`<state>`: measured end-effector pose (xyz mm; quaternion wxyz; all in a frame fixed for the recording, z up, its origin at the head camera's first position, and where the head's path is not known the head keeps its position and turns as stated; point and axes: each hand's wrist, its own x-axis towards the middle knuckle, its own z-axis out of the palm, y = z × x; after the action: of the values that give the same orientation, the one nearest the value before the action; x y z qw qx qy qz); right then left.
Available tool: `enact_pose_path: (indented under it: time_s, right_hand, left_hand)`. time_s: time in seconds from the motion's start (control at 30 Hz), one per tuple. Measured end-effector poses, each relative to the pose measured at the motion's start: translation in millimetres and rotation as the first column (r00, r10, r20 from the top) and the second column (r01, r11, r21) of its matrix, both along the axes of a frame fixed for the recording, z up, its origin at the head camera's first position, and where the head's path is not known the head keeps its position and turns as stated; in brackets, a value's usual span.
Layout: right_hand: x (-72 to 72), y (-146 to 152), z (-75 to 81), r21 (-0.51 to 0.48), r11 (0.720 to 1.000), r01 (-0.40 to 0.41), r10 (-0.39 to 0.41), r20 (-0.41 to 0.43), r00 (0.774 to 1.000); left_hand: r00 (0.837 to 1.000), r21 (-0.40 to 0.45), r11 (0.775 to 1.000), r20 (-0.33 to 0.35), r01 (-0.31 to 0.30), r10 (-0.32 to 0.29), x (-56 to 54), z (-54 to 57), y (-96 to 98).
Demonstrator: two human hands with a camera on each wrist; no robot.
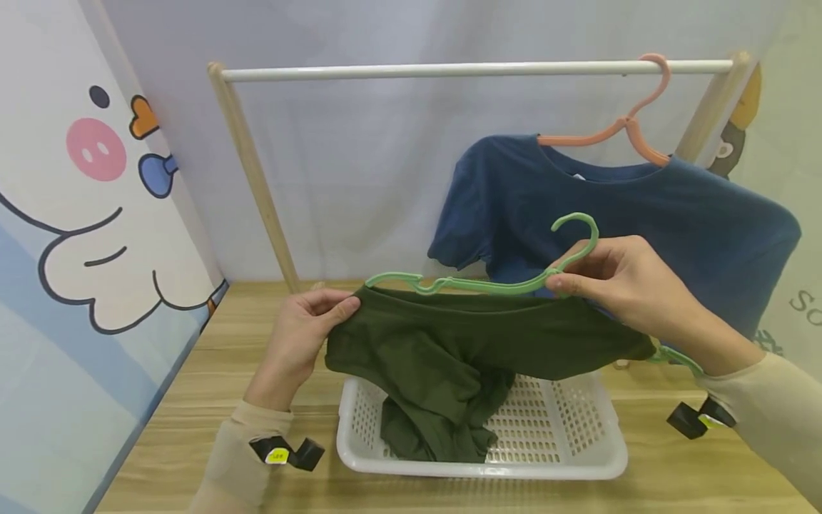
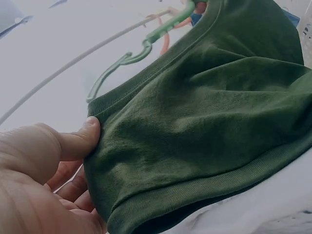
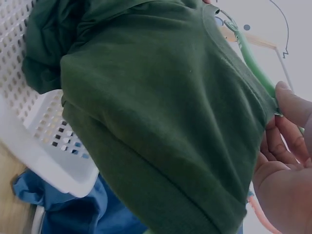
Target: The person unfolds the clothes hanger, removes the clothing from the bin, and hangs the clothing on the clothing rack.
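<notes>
A dark green T-shirt [image 1: 488, 332] hangs between both hands, its lower part drooping into the white basket. A light green hanger [image 1: 494, 287] runs along its neckline. One end of the hanger pokes out past the shirt near the right wrist. With thumb and fingers, my left hand [image 1: 305, 335] pinches the shirt's left shoulder, where the hanger's other end enters the fabric. My right hand [image 1: 629, 285] grips the hanger just below its hook. The left wrist view shows the left thumb [image 2: 87, 139] on the cloth; in the right wrist view the right thumb [image 3: 292, 102] presses the hanger.
The white plastic basket [image 1: 481, 469] stands on a wooden table [image 1: 212, 400]. Behind it is a rack with a white rail [image 1: 411, 71] and wooden posts. A blue T-shirt [image 1: 597, 221] hangs at the right on an orange hanger [image 1: 645, 146]. A cartoon panel [image 1: 77, 235] borders the left.
</notes>
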<state>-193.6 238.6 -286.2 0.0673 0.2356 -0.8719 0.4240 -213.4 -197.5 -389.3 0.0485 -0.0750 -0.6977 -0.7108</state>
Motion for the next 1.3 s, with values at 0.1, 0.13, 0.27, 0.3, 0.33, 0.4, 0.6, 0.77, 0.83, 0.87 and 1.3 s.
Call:
enact_pose_path:
  time_s: [0.1, 0.13, 0.27, 0.3, 0.33, 0.4, 0.6, 0.77, 0.83, 0.87, 1.3]
  right_hand:
    - [0.9, 2.5, -4.0, 0.003, 1.0, -0.005, 0.005, 0.008, 1.0]
    - [0.9, 3.0, -5.5, 0.006, 1.0, -0.016, 0.016, 0.004, 1.0]
    - [0.5, 3.1, -10.8, 0.014, 0.998, -0.06, 0.06, 0.006, 0.998]
    - [0.3, 2.5, -11.7, 0.019, 0.997, -0.069, 0.069, 0.006, 0.998]
    - [0.0, 1.8, -12.4, 0.026, 0.997, -0.074, 0.074, 0.007, 0.997]
    - [-0.2, 0.2, -12.9, 0.043, 0.996, -0.079, 0.079, 0.003, 0.997]
    - [-2.0, -11.7, -10.9, 0.087, 0.989, -0.121, 0.122, -0.005, 0.993]
    - [-5.1, -30.5, -10.5, 0.092, 0.981, -0.172, 0.17, 0.027, 0.985]
    - [-6.6, -37.5, -11.2, 0.092, 0.977, -0.192, 0.19, 0.027, 0.981]
    - [-7.7, -40.4, -11.8, 0.089, 0.976, -0.2, 0.198, 0.024, 0.98]
    - [-20.4, -81.5, -20.3, 0.015, 0.969, -0.246, 0.245, 0.055, 0.968]
  left_hand:
    - [1.0, 0.004, 1.0, -0.003, 0.001, -0.001, 0.8, -0.2, -1.5]
    - [1.0, 0.007, 1.0, -0.005, -0.003, 0.003, 1.2, 0.1, -1.9]
    - [0.999, 0.005, 1.0, -0.029, -0.021, 0.021, 2.9, 1.3, -3.0]
    - [0.999, -0.006, 1.0, -0.042, -0.028, 0.028, 3.5, 2.0, -2.9]
    - [0.998, -0.018, 0.999, -0.057, -0.036, 0.035, 4.1, 2.8, -2.3]
    - [0.994, -0.057, 0.997, -0.099, -0.051, 0.045, 5.5, 5.0, -0.5]
    - [0.968, -0.159, 0.984, -0.248, -0.085, 0.044, 11.2, 14.5, 8.0]
    - [0.956, -0.133, 0.989, -0.293, -0.063, 0.021, 12.7, 21.1, 17.3]
    - [0.954, -0.123, 0.991, -0.299, -0.045, 0.006, 13.6, 23.7, 20.7]
    - [0.953, -0.122, 0.992, -0.302, -0.034, -0.004, 14.1, 24.8, 22.2]
    - [0.942, -0.229, 0.973, -0.328, -0.006, -0.072, 17.1, 25.4, 32.5]
